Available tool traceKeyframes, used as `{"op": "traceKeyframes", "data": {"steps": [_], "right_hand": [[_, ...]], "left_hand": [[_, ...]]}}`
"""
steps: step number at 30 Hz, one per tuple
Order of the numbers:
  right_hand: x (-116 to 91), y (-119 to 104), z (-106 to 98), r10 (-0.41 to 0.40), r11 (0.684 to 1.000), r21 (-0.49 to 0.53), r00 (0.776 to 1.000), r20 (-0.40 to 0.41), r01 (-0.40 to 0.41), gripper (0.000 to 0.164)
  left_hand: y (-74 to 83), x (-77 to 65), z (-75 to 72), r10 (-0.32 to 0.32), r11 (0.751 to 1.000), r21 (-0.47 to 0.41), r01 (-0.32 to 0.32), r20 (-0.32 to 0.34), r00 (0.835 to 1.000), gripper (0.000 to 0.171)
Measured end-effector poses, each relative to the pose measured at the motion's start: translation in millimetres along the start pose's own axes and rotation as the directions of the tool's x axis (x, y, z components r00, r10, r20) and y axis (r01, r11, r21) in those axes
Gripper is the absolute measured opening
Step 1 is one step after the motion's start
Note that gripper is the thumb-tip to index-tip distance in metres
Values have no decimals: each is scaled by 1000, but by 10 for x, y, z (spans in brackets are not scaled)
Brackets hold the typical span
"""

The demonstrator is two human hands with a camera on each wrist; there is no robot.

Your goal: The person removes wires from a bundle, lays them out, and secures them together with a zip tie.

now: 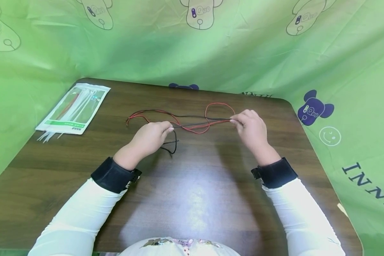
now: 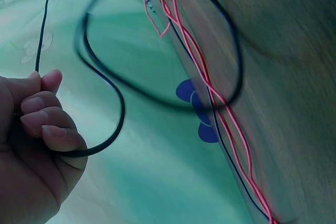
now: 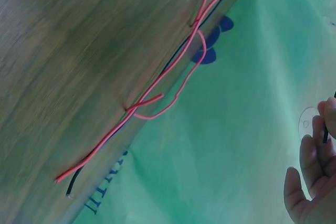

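Note:
Between the finger and thumb of my left hand [image 1: 150, 137] I pinch a black wire [image 2: 42, 35]. My right hand [image 1: 251, 129] pinches the same wire close to its end, and the stretch between both hands is pulled straight. In the left wrist view the slack leaves the curled lower fingers and bends into a large loop. Red wires [image 1: 217, 103] and another black wire [image 1: 192, 116] lie loosely together on the table behind my hands. Their cut ends show in the right wrist view.
A clear packet of white cable ties [image 1: 72, 110] lies at the table's far left, several tips poking out of its near end. The brown table [image 1: 192, 181] meets a green printed cloth [image 1: 147, 49] at the back and sides.

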State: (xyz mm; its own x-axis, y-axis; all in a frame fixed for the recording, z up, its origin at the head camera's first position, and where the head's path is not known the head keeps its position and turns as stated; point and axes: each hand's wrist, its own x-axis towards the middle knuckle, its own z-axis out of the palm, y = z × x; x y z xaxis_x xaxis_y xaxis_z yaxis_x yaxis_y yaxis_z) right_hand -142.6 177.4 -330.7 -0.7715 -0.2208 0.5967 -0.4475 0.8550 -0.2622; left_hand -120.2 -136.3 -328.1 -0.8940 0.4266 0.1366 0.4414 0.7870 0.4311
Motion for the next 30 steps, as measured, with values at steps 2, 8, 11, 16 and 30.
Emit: {"op": "traceKeyframes", "data": {"steps": [2, 8, 11, 16, 30], "right_hand": [[1, 24, -5, -3, 1000, -8, 1000, 9, 3, 9], [36, 106, -58, 31, 999, -37, 1000, -2, -31, 9], [30, 193, -89, 69, 996, -49, 998, 2, -68, 10], [-20, 374, -139, 149, 987, -68, 989, 11, -148, 10], [-64, 599, -226, 231, 970, -76, 973, -14, -232, 11]], "left_hand": [[-6, 2, -1, 3, 1000, -4, -3, 16, 1000, 19], [-60, 8, -15, 6, 1000, 13, -7, 32, 999, 20], [-103, -2, -39, 4, 1000, 19, -5, 37, 999, 22], [-172, -17, -67, 9, 999, 37, -11, 49, 999, 24], [-321, -49, -130, -1, 1000, 30, 0, 37, 999, 22]]}}
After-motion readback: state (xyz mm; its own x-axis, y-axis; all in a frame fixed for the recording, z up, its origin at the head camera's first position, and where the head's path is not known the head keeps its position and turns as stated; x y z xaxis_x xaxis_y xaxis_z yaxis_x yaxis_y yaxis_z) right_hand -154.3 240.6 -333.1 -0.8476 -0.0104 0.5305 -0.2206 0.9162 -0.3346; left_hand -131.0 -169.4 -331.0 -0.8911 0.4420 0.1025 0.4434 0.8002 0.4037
